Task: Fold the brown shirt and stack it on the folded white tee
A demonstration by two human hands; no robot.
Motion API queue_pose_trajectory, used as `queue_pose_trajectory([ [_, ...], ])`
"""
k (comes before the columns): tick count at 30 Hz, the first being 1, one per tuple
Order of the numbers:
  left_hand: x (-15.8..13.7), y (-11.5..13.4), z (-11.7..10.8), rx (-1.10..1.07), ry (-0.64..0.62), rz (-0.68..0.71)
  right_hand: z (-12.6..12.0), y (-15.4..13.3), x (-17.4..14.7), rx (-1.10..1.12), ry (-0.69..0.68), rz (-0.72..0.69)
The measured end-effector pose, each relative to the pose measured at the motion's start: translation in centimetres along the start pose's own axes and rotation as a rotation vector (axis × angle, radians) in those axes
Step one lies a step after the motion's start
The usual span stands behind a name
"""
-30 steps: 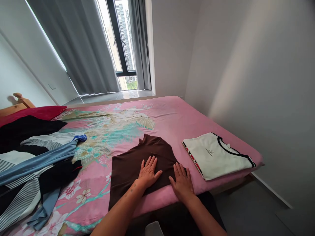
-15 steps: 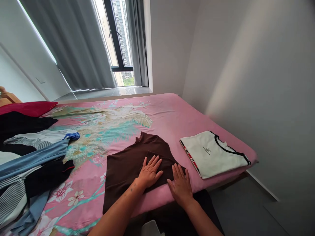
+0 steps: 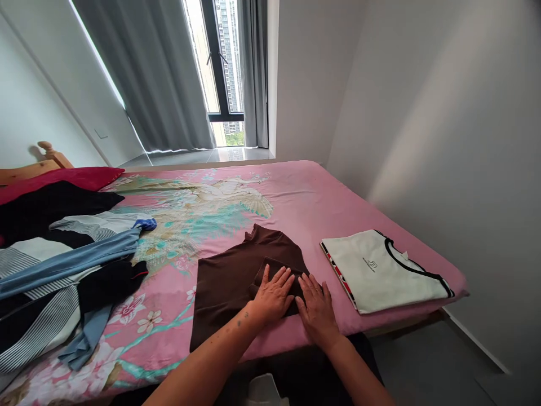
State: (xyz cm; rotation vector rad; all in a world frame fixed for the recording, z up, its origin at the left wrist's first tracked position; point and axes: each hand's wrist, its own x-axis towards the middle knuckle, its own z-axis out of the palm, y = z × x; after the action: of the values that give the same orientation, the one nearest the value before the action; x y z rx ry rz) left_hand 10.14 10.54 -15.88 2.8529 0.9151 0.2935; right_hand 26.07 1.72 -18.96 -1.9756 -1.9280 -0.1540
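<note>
A dark brown shirt (image 3: 228, 282) lies on the bed near its front edge, its collar pointing away from me and one sleeve turned in across the body. My left hand (image 3: 274, 293) rests palm down on the folded sleeve, fingers stretched out. Close beside it, my right hand (image 3: 316, 307) lies flat on the shirt's right edge, with its fingers extended too. The hands nearly touch. Part of the sleeve and the shirt's near right side are hidden beneath them.
Right of the shirt, a folded white T-shirt (image 3: 380, 276) with black trim lies on other folded cloth. Loose clothes (image 3: 93, 254) are heaped on the left, by a red pillow (image 3: 97, 177). The pink bedsheet (image 3: 304, 197) meets a wall on the right; grey curtains (image 3: 152, 73) hang behind.
My right hand has moved left, closer to my left hand, and the right part of the brown shirt is now tucked inward. The camera view has turned slightly left.
</note>
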Motion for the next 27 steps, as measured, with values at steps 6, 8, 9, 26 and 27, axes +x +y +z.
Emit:
queue_pose_trajectory([
  [6,-0.8,-1.1,1.8,-0.049,-0.011,-0.155,2.4,0.8,-0.4,-0.056,-0.134,0.049],
  [8,-0.7,-1.0,1.7,-0.076,-0.017,-0.159,2.9,0.7,-0.5,-0.08,-0.119,0.046],
  [9,-0.7,-0.8,1.5,-0.09,-0.025,-0.159,3.0,0.7,-0.6,-0.087,-0.114,0.045],
  [26,-23.9,-6.0,-4.4,0.11,0.103,-0.239,-0.1,7.7,-2.8,-0.139,-0.071,-0.422],
  [27,-23.8,-6.1,-4.3,0.119,0.113,-0.246,0.1,7.6,-2.3,-0.151,-0.064,-0.431],
])
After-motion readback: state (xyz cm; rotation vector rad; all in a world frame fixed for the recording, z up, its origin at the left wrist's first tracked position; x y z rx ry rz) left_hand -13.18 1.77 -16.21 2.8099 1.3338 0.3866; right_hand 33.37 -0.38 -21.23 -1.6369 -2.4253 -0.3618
